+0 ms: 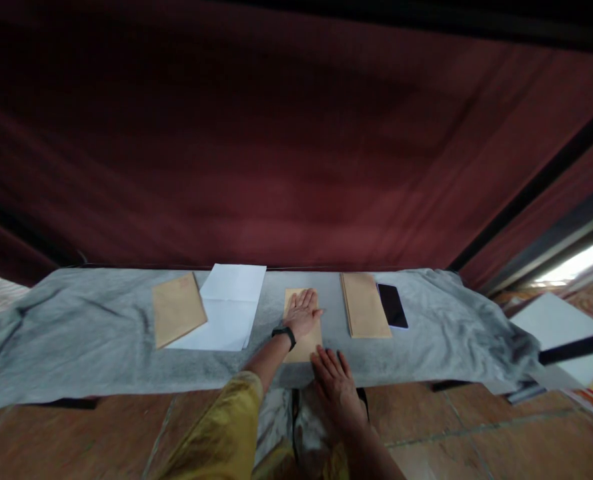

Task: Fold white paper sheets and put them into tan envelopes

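A tan paper envelope (303, 348) lies on the grey cloth in front of me, partly covered by my hands. My left hand (302, 315), with a dark band on the wrist, rests flat on its upper part, fingers outstretched. At the envelope's lower right corner, my right hand (335, 380) lies with its fingers extended and its fingertips touching the edge. To the right is a stack of tan envelopes (369, 307). On the left, another set of tan envelopes (179, 310) overlaps white paper sheets (231, 310).
A dark-screened phone (392, 306) lies right of the envelope stack. Grey cloth (111, 333) covers the long narrow surface. Behind it rises a dark red panel (296, 200). A white board (561, 333) stands at the far right, near a dark bar.
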Tool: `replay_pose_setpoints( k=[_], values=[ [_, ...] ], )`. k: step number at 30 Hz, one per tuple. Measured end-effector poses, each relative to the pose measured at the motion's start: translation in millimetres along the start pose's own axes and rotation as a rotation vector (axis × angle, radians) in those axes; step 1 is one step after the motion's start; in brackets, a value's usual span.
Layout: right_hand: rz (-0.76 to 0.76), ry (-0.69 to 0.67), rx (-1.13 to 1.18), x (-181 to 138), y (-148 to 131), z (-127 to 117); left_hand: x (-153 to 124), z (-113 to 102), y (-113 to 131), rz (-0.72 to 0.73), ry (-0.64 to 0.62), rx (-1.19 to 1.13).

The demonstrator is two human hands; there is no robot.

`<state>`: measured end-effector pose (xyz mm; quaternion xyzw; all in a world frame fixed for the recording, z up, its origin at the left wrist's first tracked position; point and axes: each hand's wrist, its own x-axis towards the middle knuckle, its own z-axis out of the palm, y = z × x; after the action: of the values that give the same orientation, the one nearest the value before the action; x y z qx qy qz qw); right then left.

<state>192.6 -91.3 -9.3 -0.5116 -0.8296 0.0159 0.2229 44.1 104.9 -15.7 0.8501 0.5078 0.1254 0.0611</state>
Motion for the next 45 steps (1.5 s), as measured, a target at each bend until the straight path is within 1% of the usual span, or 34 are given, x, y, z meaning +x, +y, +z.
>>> replay_pose_setpoints(
  k=[3, 5, 7, 13, 17, 22, 26, 31, 35, 39, 42, 45],
  values=[
    [0.007, -0.019, 0.001, 0, -1, -1, 4, -1, 4, -0.024, -0.014, -0.009],
    [0.011, -0.01, 0.005, 0, -1, -1, -1, -4, 5, -0.016, -0.046, -0.01],
    [0.013, 0.008, 0.012, 0, -1, 0, -12, -8, 5, 0.019, -0.067, -0.008],
    [0.026, 0.003, 0.024, -2, 0, 3, -58, -16, 10, 0.118, -0.025, -0.007],
    [0.025, -0.004, 0.017, -2, 1, 9, -93, -22, 14, 0.182, -0.029, 0.004],
    [0.057, -0.015, 0.007, -3, 2, 13, -139, -31, 12, 0.305, -0.001, 0.045],
    [0.01, -0.061, 0.006, -4, 5, 10, -162, -32, 11, 0.327, 0.035, 0.083],
    [-0.043, -0.102, 0.007, -2, 13, 3, -171, -28, 11, 0.34, 0.037, 0.122],
    [-0.091, -0.143, 0.043, 0, 21, -11, -171, -31, 11, 0.347, 0.011, 0.142],
    [-0.048, -0.167, 0.101, 9, 22, -20, -171, -31, 11, 0.349, -0.013, 0.157],
    [0.009, -0.122, 0.122, 23, 12, -12, -171, -28, 11, 0.347, -0.006, 0.156],
    [-0.025, -0.105, 0.096, 38, 0, 4, -171, -28, 11, 0.349, -0.017, 0.157]
  ],
)
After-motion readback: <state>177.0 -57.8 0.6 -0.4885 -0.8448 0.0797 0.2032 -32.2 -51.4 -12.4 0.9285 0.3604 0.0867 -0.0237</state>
